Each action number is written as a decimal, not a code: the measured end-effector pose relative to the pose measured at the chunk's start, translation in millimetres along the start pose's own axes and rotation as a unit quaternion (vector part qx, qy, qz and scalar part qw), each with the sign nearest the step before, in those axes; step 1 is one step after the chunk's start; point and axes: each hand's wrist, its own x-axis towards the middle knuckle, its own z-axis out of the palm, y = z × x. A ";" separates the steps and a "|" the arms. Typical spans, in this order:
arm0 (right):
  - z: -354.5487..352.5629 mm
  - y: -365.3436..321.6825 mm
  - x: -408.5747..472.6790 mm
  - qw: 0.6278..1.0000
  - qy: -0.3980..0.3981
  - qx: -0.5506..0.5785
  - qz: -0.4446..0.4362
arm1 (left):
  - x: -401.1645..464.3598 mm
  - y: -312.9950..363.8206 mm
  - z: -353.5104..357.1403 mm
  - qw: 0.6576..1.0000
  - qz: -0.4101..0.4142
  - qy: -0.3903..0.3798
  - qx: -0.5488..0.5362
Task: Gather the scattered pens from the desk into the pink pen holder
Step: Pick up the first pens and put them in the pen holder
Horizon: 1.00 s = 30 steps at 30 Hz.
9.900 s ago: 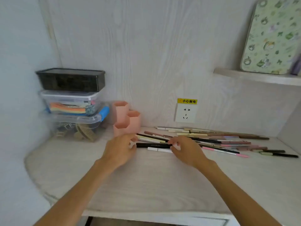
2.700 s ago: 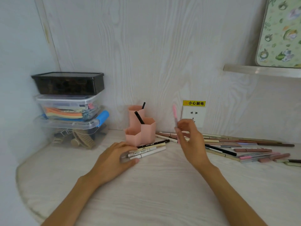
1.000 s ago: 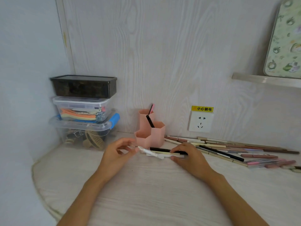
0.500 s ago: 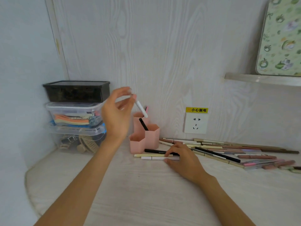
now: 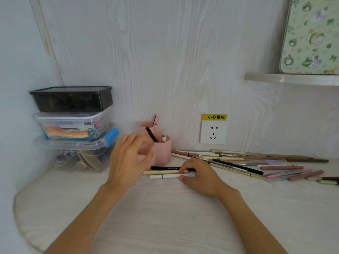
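Note:
The pink pen holder stands against the back wall with a black pen, a pink pen and a white pen sticking out of it. My left hand hovers blurred just in front of the holder, fingers apart, holding nothing. My right hand rests on the desk with its fingertips on three pens lying side by side: a black pen, a cream pen and a white pen. A heap of scattered pens stretches to the right.
Stacked plastic storage boxes fill the left corner. A wall socket with a yellow label sits behind the pens. A shelf at the upper right carries a patterned board. The desk's curved front edge runs at the lower left.
My left hand has dropped the white pen into the holder and come down in front of it, empty. My right hand stays on the three pens.

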 end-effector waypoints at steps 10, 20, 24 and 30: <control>-7.5 -9.3 -2.4 0.985 0.086 0.145 0.048 | -46.0 -47.3 14.6 0.954 -0.067 -0.287 -0.048; -21.6 -43.9 8.8 0.854 0.260 0.443 0.087 | -45.4 -57.6 11.1 0.940 -0.208 -0.184 -0.200; -35.0 -69.2 30.6 0.811 0.370 0.446 0.074 | -46.5 -58.0 12.9 0.937 -0.230 -0.159 -0.209; -45.0 -102.9 73.6 0.851 0.432 0.299 -0.030 | -45.9 -61.9 16.0 0.925 -0.298 -0.099 -0.214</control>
